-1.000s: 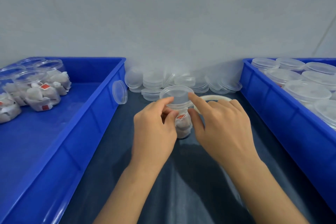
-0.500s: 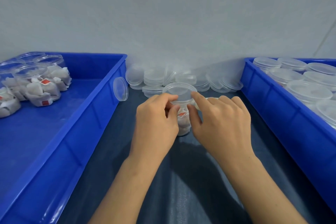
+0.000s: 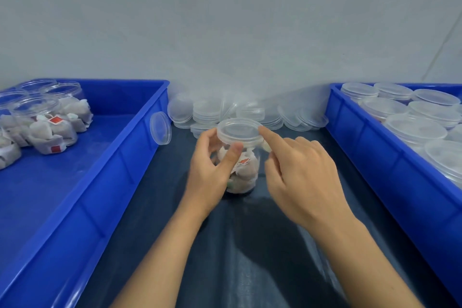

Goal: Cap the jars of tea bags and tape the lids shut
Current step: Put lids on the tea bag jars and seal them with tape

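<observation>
Jar of tea bags (image 3: 243, 172) upright on dark bench (image 3: 250, 257), clear lid (image 3: 238, 130) on top. Left hand (image 3: 210, 172) fingers curled round jar, thumb (image 3: 231, 155) across front. Right hand (image 3: 302, 177) grasps nothing, index fingertip (image 3: 262, 130) touching lid rim. Loose lids (image 3: 225, 114) piled behind; blue bins either side: left bin (image 3: 100, 182) holds uncapped jars (image 3: 42, 122), right bin (image 3: 387, 170) capped ones.

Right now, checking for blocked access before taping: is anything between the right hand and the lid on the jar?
Nothing visible. The right hand has its index fingertip at the rim of the lid on the jar, which the left hand grips.
</observation>
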